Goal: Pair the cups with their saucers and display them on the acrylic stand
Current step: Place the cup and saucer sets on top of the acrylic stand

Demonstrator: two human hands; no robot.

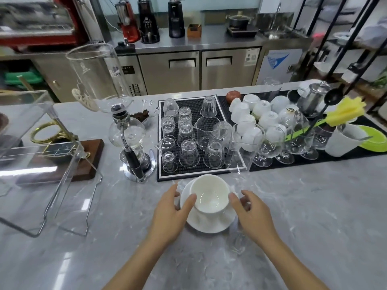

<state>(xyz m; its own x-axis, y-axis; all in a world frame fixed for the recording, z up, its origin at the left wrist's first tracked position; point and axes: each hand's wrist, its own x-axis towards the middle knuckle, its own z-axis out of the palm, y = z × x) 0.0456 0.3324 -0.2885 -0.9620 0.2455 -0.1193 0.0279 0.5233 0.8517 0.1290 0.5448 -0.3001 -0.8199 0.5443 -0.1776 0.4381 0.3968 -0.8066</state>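
At lower centre, a white porcelain cup [210,195] sits on its round white saucer [209,221] on the grey marble worktop [314,216]. The left hand [170,214] and right hand [252,212] flank it with loosely spread fingers, gripping nothing. Lifted unevenly toward the clear acrylic stand [48,164] at left, the cup could slide off.

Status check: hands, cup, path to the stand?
Both hands open, flanking cup on saucer. Stand left, empty. Path looks clear.

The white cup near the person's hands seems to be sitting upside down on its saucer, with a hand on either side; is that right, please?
Not quite: the head view shows the white cup upright, its open mouth facing up, on the saucer. The left hand and right hand do flank it.
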